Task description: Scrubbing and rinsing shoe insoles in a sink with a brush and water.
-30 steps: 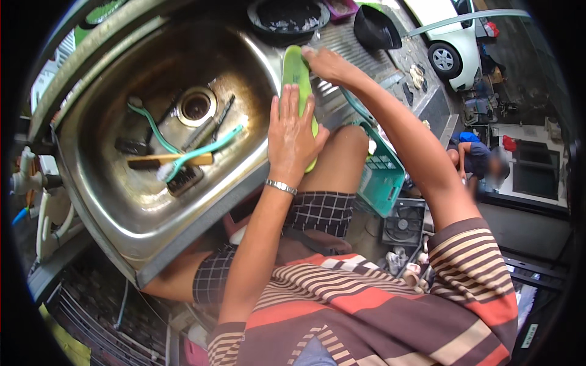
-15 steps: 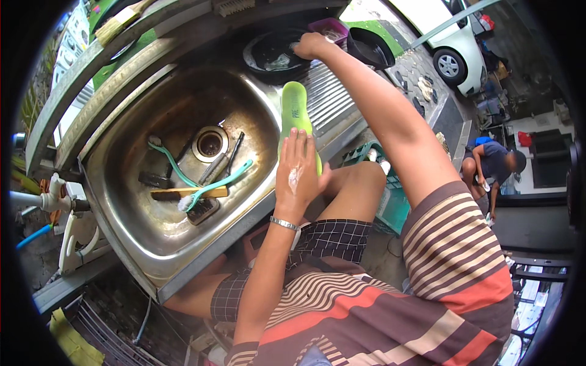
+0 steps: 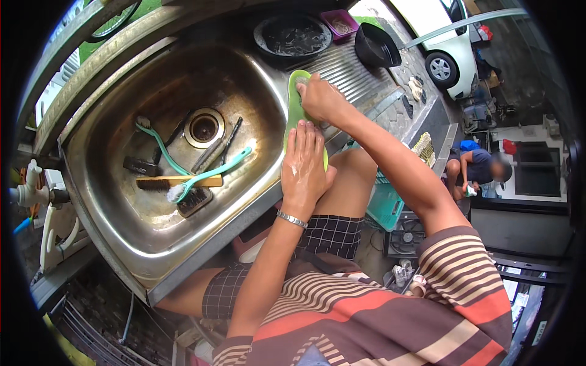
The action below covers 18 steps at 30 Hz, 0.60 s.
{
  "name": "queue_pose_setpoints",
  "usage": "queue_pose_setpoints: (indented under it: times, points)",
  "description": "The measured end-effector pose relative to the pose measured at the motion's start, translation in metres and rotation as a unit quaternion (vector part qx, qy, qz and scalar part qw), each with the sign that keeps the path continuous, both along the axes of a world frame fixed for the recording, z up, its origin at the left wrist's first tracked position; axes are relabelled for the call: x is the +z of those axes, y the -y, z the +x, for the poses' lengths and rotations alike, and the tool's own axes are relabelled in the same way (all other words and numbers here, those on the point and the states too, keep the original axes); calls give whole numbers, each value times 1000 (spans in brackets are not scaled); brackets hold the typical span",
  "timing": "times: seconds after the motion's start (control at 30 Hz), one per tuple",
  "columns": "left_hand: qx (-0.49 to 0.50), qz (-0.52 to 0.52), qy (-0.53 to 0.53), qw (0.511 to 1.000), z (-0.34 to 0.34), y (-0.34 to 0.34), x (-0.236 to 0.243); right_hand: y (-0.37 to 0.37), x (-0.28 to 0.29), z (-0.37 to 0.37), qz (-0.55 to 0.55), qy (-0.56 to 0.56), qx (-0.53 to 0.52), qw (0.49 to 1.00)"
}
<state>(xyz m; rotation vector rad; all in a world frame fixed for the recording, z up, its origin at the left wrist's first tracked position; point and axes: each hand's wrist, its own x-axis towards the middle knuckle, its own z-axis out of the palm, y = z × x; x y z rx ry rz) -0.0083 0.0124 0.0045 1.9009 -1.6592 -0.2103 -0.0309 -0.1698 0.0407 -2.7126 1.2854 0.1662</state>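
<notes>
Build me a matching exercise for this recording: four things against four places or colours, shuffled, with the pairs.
1 Insole
2 Wooden brush
3 Right hand
4 Car

A White
B At the insole's far end, fingers curled
C Green, beneath the left hand
D In the sink, crossed by a turquoise brush

Pairs: 1-C, 2-D, 3-B, 4-A

- One green insole [image 3: 295, 110]
- One metal sink [image 3: 137, 213], one drain [image 3: 204, 128]
- Two turquoise-handled brushes [image 3: 231, 160]
- One wooden-backed brush [image 3: 213, 181]
- One short dark-bristled brush [image 3: 196, 202]
- Slim dark tools [image 3: 210, 155] near the drain: overlapping, exact count unclear
- Two black containers [image 3: 367, 38]
- One pink-purple tub [image 3: 328, 22]
- One turquoise crate [image 3: 386, 208]
- One white car [image 3: 458, 46]
- One metal wristband [image 3: 292, 219]
- One other person [image 3: 481, 166]
</notes>
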Motion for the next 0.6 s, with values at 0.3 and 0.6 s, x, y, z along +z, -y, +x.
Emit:
queue_pose_setpoints:
  times: [0.3,0.6]
  points:
    - [2,-2,4,1000,3,4,2,22,-18,10,-84,-108,82,987]
    - [13,-14,3,1000,3,-6,1,33,-33,-3,-21,-89,34,995]
